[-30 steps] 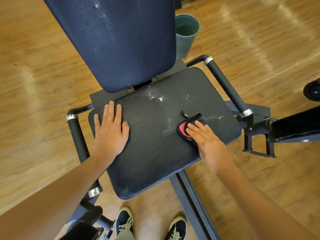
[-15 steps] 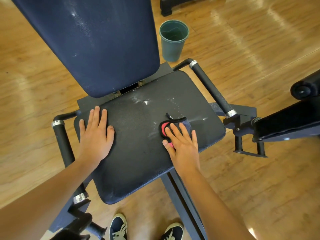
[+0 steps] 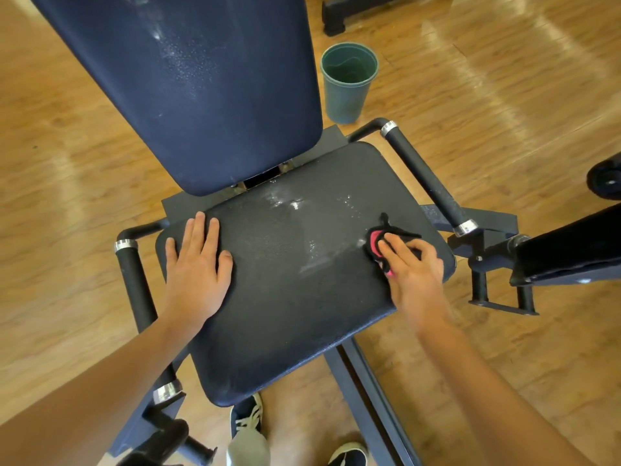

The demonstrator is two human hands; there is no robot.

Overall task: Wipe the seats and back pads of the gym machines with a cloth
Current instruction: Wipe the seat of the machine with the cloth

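A black padded seat (image 3: 289,297) of a gym machine fills the middle, with wet streaks and droplets toward its back. The dark blue back pad (image 3: 188,85) rises behind it, speckled with droplets. My left hand (image 3: 198,267) lies flat on the seat's left side, fingers straight. My right hand (image 3: 413,267) presses a small black and pink cloth (image 3: 374,242) onto the seat near its right edge, fingers spread over it. Most of the cloth is hidden under the fingers.
A green plastic cup (image 3: 347,82) stands on the wooden floor behind the seat. Black foam handles (image 3: 425,178) (image 3: 134,277) flank the seat. A machine arm (image 3: 568,250) juts in from the right. My shoes (image 3: 247,418) show below the seat's front edge.
My right hand has slid the cloth to the right across the seat, toward its right edge, leaving a wet streak. My left hand has stayed flat in place.
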